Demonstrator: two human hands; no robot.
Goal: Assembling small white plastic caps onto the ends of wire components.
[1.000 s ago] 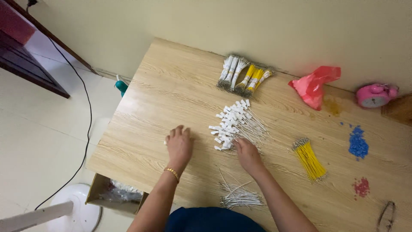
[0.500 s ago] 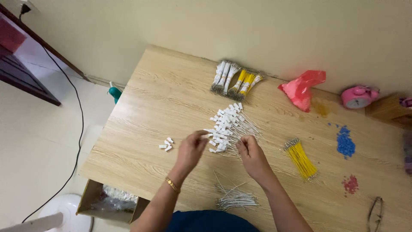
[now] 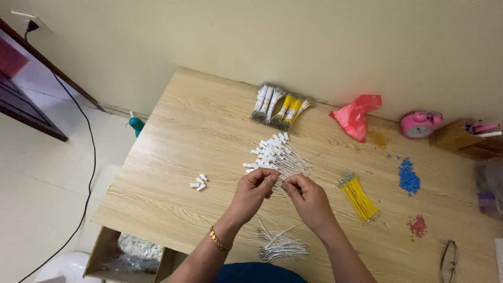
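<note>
Pale walls back your light wooden tabletop [image 3: 173, 136], which fills the middle of the frame. Your left hand [image 3: 253, 189] and right hand [image 3: 306, 196] meet at centre, fingertips pinched together on a thin white wire from the pile of white-tagged wires [image 3: 275, 154] just above them. Left of your hands lie a few loose white connectors [image 3: 198, 182]. Stripped white wires [image 3: 283, 246] sit at the bottom centre, and yellow wires [image 3: 358, 196] lie to the right.

Bare table [image 3: 178, 141] left; white-tagged wires [image 3: 275, 154] and yellow wires [image 3: 359, 198] crowd the right.
</note>
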